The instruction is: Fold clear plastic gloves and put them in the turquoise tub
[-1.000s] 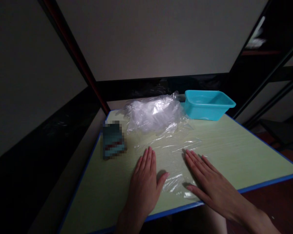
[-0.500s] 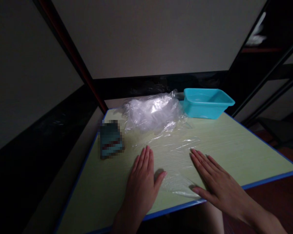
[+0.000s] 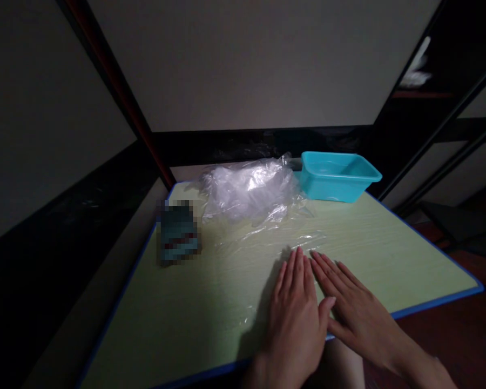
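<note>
Clear plastic (image 3: pixel 251 189), flattened hands (image 3: pixel 296 319) (image 3: pixel 360 319), pixelated item (image 3: pixel 179 232)

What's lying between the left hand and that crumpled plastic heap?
Thin, wrinkled clear film lies on the table between the left hand and the plastic heap, as the head view shows.

The table (image 3: pixel 409 259) offers passage outside both the left hand (image 3: pixel 295 324) and right hand (image 3: pixel 358 316); 3 obstacles stand beyond: plastic heap (image 3: pixel 247 192), turquoise bin (image 3: pixel 334 186), and blurred dark object (image 3: pixel 179 232) far left.

Bare hands (image 3: pixel 295 324) — slender fingers (image 3: pixel 298 270) — bare forearms (image 3: pixel 413 356).
</note>
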`<state>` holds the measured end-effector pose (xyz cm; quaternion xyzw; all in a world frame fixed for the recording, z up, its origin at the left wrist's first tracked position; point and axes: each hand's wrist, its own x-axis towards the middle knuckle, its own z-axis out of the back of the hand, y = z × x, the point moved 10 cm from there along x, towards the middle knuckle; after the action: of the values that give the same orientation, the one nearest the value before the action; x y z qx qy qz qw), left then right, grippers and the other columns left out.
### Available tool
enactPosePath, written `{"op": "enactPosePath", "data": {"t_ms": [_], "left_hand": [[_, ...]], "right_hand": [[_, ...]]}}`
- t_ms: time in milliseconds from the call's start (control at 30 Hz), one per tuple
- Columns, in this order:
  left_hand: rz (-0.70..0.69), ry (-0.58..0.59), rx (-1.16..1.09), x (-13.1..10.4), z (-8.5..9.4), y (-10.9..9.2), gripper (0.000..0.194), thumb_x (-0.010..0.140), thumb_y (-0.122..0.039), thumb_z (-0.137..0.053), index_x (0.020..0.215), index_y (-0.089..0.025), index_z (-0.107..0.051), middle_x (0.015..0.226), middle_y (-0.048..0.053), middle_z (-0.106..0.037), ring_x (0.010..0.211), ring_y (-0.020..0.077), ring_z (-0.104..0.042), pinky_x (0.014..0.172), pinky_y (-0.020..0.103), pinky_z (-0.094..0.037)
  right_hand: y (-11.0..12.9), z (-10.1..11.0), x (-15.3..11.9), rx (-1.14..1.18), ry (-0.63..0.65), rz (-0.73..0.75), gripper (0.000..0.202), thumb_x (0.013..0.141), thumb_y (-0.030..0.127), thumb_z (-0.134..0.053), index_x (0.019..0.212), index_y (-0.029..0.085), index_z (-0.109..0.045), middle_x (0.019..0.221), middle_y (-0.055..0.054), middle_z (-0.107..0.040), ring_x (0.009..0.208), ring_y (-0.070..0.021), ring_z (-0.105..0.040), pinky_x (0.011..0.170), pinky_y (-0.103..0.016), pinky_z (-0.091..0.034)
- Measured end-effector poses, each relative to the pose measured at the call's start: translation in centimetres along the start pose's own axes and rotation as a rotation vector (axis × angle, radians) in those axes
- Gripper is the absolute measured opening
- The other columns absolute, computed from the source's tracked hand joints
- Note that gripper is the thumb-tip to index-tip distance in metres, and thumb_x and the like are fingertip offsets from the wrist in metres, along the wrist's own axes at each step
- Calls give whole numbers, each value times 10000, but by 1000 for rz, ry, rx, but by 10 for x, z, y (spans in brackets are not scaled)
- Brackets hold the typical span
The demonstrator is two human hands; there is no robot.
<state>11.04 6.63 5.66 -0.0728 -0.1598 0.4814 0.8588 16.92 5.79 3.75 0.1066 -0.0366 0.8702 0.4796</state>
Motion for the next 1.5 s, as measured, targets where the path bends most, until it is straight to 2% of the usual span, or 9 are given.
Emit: {"op": "enactPosePath", "data": {"t_ms": [100,200,367,600,800,1033,1167,1333,1500], "left_hand": [[23,34,6,2,-10,4,627,934,-467,-283,1373,-19,-285,1451,167,-207,1338,265,-138,1073,426,-269],[19,41,42,-2,-11,17,658,913,-497,-331,1375,-30,-286,1454,158,-203,1338,266,-150,1071,430,-273],[6,16,156,-18,0,49,686,883,-480,-428,1363,-11,-285,1440,184,-235,1330,280,-204,1039,451,-331],[51,-42,238,-41,15,92,580,914,-415,-365,1352,-41,-290,1421,186,-302,1318,267,-259,1020,448,-351],[45,-71,226,-43,17,92,580,909,-424,-366,1352,-59,-283,1417,181,-321,1317,264,-264,1021,439,-352],[31,-86,249,-43,17,92,583,917,-448,-339,1349,-60,-284,1409,181,-335,1310,263,-282,1009,445,-373],[17,-103,267,-44,17,90,581,913,-426,-359,1354,-58,-266,1415,180,-326,1313,261,-273,1005,449,-380],[-13,-98,269,-49,14,90,641,880,-442,-426,1371,-78,-233,1421,169,-316,1311,261,-275,1002,440,-390],[-49,-92,260,-55,12,89,709,845,-447,-483,1390,-94,-199,1431,158,-296,1309,270,-279,992,435,-402]], "right_hand": [[-1,-1,0,-6,13,-7,770,870,415,-424,1441,127,4,1478,-125,-182,1335,-266,-202,1053,-466,-288],[-2,-2,1,-22,18,-10,800,858,457,-442,1442,124,-8,1475,-132,-181,1333,-268,-212,1052,-466,-287],[-3,-3,0,-3,41,-25,813,857,519,-419,1439,115,-21,1474,-144,-170,1330,-275,-219,1053,-474,-277],[-3,-4,0,6,45,-43,808,860,521,-413,1440,130,-9,1480,-134,-147,1329,-279,-223,1049,-478,-284],[-11,-6,-5,-1,52,-48,824,858,528,-415,1442,141,19,1479,-128,-165,1327,-271,-227,1047,-475,-289],[-56,-2,-36,-47,35,-192,779,873,516,-384,1445,197,37,1475,-113,-195,1308,-296,-260,1010,-549,-309],[-63,1,-44,-7,18,-201,745,881,493,-372,1447,220,29,1479,-104,-186,1303,-299,-265,1008,-555,-303],[-67,16,-38,63,-28,-211,704,894,464,-353,1442,273,46,1488,-87,-156,1294,-302,-274,976,-538,-354],[-52,20,-10,52,-19,-139,721,903,451,-357,1438,249,83,1491,-103,-137,1309,-287,-244,1008,-511,-324]]}}
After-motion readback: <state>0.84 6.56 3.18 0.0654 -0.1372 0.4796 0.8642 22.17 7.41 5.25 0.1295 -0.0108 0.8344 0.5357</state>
